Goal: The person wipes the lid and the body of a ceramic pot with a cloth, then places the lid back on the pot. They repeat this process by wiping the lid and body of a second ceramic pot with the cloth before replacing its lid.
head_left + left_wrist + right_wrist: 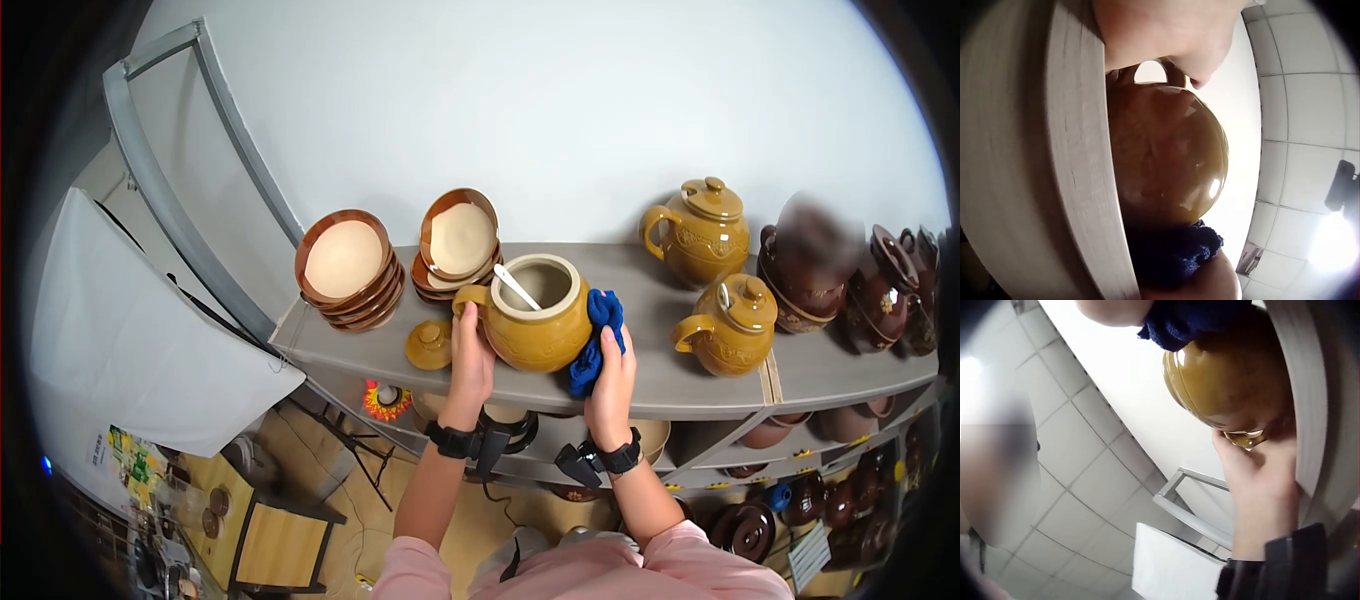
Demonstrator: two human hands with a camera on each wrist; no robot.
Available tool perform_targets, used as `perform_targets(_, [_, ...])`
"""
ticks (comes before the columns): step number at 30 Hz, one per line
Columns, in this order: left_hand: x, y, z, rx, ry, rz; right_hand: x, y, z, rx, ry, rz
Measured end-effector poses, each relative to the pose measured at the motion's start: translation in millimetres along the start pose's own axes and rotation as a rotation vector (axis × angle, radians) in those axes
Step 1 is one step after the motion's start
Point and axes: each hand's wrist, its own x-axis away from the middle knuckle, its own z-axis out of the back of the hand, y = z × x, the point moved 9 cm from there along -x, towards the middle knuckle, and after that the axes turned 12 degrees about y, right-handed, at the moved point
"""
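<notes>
A round mustard-brown ceramic pot (538, 335) stands uncovered on the grey shelf, a white spoon (517, 287) leaning in its mouth. My left hand (472, 362) grips the pot's handle (470, 297) on the left side; the left wrist view shows the handle's loop (1175, 73) beside that hand. On the opposite side, my right hand (612, 375) holds a blue cloth (597, 345) against the pot's wall. The cloth (1175, 325) also shows bunched on the pot (1229, 381) in the right wrist view. Left of the pot lies its matching lid (429, 344).
Stacked brown-rimmed bowls (347, 262) and a second bowl stack (460, 240) stand at the back left. To the right are two lidded mustard pots (708, 232) and several dark brown jars (880, 300). The shelf's front edge (690, 410) runs close below my hands.
</notes>
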Motion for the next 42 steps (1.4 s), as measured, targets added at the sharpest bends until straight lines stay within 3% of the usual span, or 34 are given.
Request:
perform_targets(2, [-0.7,-3.3,-0.7,0.052,-0.049,0.048,3.2,-5.8,-0.6,0.165,-0.008,0.142])
perform_targets(3, [-0.4,-3.7,-1.8,0.063,-0.072,0.068,10.5,-19.6,-6.2,0.431,-0.051,0.331])
perform_targets(6, [-0.2,-8.9,-2.6,0.112,-0.091,0.160,35.3,-40.9,-27.3,0.666,-0.123,0.691])
perform_targets(11, [0.2,-10.9,-4.4,0.125,-0.077,0.219,66.8,-43.0,-53.5,1.045,-0.194,1.047])
perform_targets(19, [5.7,-5.5,-7.8,0.145,-0.089,0.206,41.6,-60.1,-48.7,0.817,-0.082,0.773])
perform_targets(23, [6.5,0.2,-11.3,0.150,-0.098,0.170,18.6,-44.0,-32.7,0.684,-0.046,0.533])
perform_targets(26, [5.6,1.6,-10.6,0.126,-0.095,0.103,5.7,-16.7,-11.0,0.375,0.062,0.240])
perform_targets(27, [5.5,1.7,-11.4,0.145,-0.103,0.094,2.2,-1.8,-4.2,0.220,0.094,0.060])
perform_targets(30, [4.8,0.6,-9.6,0.123,-0.093,0.086,-2.4,23.6,14.5,0.086,0.183,-0.169])
perform_targets(34, [1.3,-1.1,-10.4,0.151,-0.095,0.060,7.5,2.8,-2.3,0.207,0.190,0.007])
perform_targets(38, [2.7,0.5,-10.5,0.154,-0.116,0.033,49.8,-40.7,-52.5,0.972,-0.035,0.908])
perform_targets(42, [6.1,9.2,-13.0,0.202,-0.118,0.071,87.3,-31.5,-83.3,1.287,-0.200,1.181])
